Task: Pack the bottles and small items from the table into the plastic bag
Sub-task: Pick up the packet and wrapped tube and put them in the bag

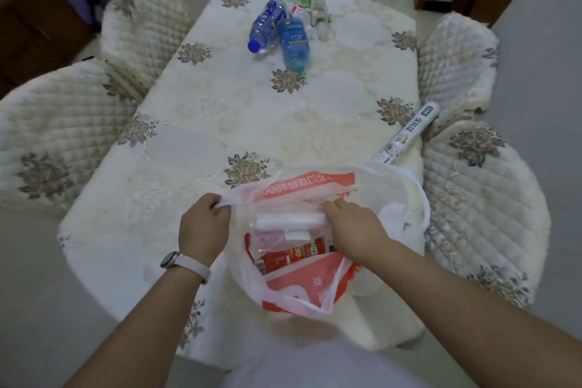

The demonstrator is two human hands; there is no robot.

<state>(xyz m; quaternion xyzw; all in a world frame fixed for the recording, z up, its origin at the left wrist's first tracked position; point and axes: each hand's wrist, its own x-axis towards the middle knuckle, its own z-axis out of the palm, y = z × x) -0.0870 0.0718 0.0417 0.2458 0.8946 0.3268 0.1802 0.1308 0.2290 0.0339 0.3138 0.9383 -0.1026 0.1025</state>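
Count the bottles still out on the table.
4 that I can tell, clustered at the far end: blue-capped bottle, blue-labelled bottle, two clear bottles behind. Overlap may hide more.

The white-and-red plastic bag (302,249) is gaping open at my table edge, already holding packets. Bottles (283,31) are lying clustered at the far end.

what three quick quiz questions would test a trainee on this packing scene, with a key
1. True or false: the left hand grips the plastic bag at its edge.
2. Where is the right hand? A) inside the bag's mouth B) on the blue bottles
3. Which long item lies at the table's right edge?

Key: 1 true. 2 A. 3 the boxed roll.
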